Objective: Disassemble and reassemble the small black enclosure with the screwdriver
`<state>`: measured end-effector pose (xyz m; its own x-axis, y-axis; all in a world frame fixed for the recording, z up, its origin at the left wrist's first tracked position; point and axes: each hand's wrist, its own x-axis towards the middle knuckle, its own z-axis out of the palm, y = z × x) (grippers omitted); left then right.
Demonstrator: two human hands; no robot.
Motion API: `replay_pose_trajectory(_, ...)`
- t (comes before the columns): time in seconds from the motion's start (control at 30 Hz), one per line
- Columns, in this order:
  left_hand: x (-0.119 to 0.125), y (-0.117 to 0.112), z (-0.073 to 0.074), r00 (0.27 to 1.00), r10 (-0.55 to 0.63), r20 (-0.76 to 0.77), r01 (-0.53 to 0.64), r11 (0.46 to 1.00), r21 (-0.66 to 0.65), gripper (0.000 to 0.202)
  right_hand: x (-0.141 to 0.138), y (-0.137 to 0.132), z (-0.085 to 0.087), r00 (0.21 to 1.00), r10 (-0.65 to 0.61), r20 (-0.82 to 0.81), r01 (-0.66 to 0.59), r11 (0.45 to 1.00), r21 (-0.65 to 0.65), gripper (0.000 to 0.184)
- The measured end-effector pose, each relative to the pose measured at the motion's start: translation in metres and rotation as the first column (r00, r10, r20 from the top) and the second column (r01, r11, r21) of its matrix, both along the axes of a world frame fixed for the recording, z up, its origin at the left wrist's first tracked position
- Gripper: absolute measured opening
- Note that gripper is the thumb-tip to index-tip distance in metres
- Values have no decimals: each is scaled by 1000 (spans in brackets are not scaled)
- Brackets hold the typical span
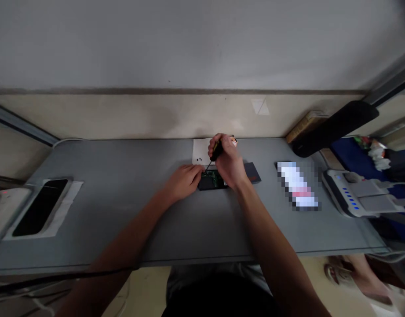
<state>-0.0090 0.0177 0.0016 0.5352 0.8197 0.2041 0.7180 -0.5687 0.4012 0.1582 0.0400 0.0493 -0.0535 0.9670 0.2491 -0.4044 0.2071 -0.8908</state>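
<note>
Phone (40, 206): lies flat on a white sheet, far left of the board, near the surface's (123, 211) left edge.
Left hand (184, 180): mine, fingers curled and pressed together, resting on the surface and touching the board's left end.
Paper (199, 152): white, just behind the board, with a few small dark screws (198, 159) on it.
Board (213, 179): green, set in a dark case, flat on the surface between my two hands.
Screwdriver (215, 152): dark handle up, thin shaft slanting down to the board's left part.
Right hand (228, 160): mine, closed around the screwdriver handle, over the board's right end.
Dark cover (253, 172): just right of the board, partly behind my right hand.
Grey device (350, 198): well right of the board, blue lights along it.
</note>
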Motion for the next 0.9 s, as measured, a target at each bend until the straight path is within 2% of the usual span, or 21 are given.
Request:
replay_pose_trajectory(0.07,0,0,0,1000,-8,-6,8,1000,3,30,0,0,-2,1000,-19,-22,19,1000,9,48)
replay_pose_trajectory(0.23,-1,0,2,1000,-19,-16,20,1000,23,31,0,1,-8,995,-96,39,96,995,11,57)
replay_pose_trajectory(0.4,-3,1,0,999,-27,-22,28,999,29,31,4,4,-4,999,-26,-42,24,999,-43,57)
replay_pose_trajectory(0.47,-3,1,-1,999,-33,-19,33,999,27,30,7,4,-2,997,-3,-76,-2,998,-66,51)
replay_pose_trajectory(0.57,-4,2,-3,999,-24,-24,25,999,38,29,8,4,-5,998,-36,-56,31,997,-75,46)
replay_pose_trajectory(0.67,-4,1,-3,999,-22,-38,24,998,52,29,8,4,-10,997,-71,-31,68,995,-76,52)
replay_pose_trajectory(0.77,-4,1,-2,998,-40,-40,42,998,48,29,6,5,-13,994,-114,3,114,992,-49,57)
replay_pose_trajectory(0.9,-4,2,-2,999,-39,-38,40,999,36,30,3,5,-10,991,-132,21,132,991,-2,54)
